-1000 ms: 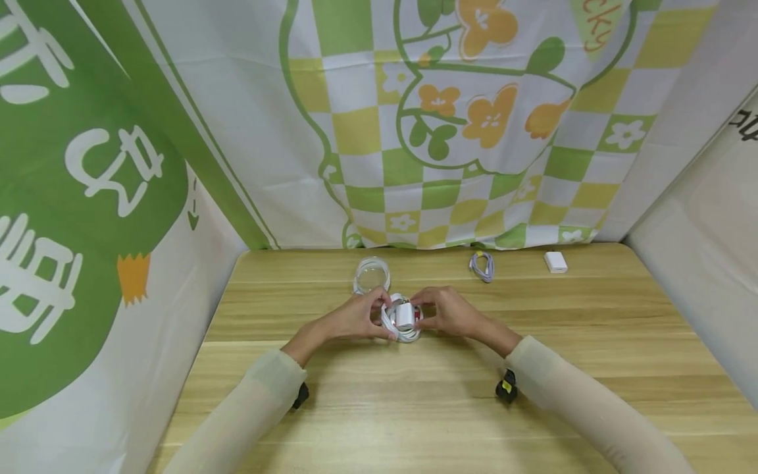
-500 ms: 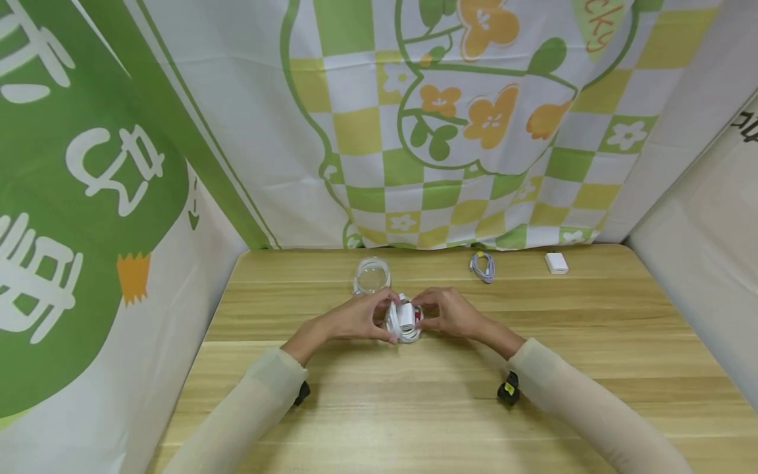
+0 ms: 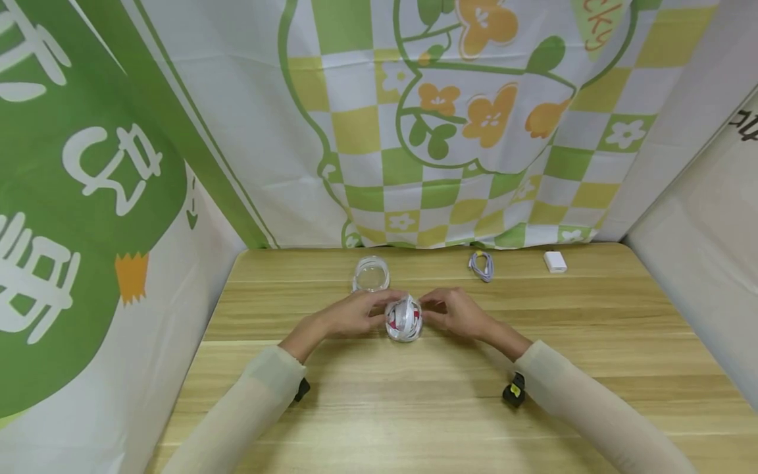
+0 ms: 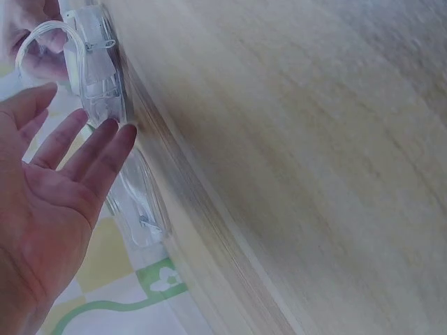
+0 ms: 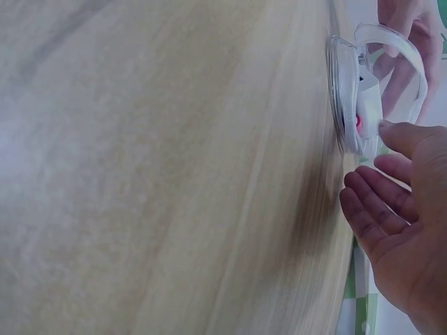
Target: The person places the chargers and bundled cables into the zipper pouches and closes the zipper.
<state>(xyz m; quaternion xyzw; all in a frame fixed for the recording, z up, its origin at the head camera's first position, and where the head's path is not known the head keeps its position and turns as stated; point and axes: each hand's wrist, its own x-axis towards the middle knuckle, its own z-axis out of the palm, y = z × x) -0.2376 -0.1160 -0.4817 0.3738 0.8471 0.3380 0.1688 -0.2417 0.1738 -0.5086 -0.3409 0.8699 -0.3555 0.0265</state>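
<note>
On a wooden surface (image 3: 367, 408), the left hand (image 3: 352, 313) reaches in from the left, fingers loosely straightened, thumb well apart, gripping nothing that shows; just behind its fingertips lies a round white coil (image 3: 356, 275); right of that hand, between both hands, a white cable bundle (image 3: 405, 337) rests on the surface, a loop (image 5: 418, 73) standing up in an arch beside a white block (image 5: 370, 105); the right hand (image 3: 458, 313) curves in, fingers wide, thumb close to the block, contact impossible to tell; further right, near the back edge, sit a lilac cable (image 3: 488, 268), then another white block (image 3: 555, 262); to settle the loop well, steady the flat turns first, then ease the arch down evenly, probably without a hard press, since it may spring.
</note>
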